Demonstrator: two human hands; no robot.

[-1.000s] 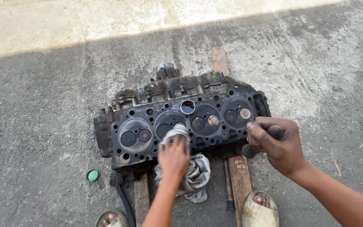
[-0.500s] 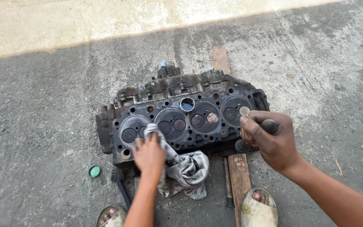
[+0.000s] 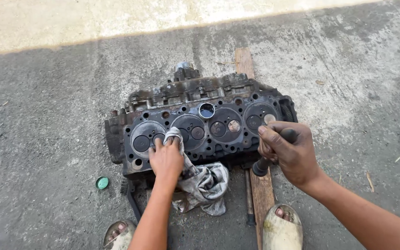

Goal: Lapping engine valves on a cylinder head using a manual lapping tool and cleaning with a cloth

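Observation:
A dark, greasy engine cylinder head [image 3: 209, 109] lies on the concrete, its valve face tilted toward me. My left hand [image 3: 165, 159] presses a dirty grey rag [image 3: 200, 183] against the face between the two left chambers. The rest of the rag hangs down over the lower edge. My right hand [image 3: 290, 153] is closed around a dark rubber-handled tool [image 3: 274, 150], held just in front of the right end of the cylinder head.
A wooden plank [image 3: 260, 190] runs under the head toward me. A long metal rod [image 3: 250, 199] lies beside the plank. A small green cap [image 3: 102, 183] sits on the ground at the left. My sandalled feet [image 3: 281, 229] are at the bottom edge.
My left hand has slid the rag leftward across the valve face, from the middle chambers to the left ones. My right hand with the tool has stayed near the right end.

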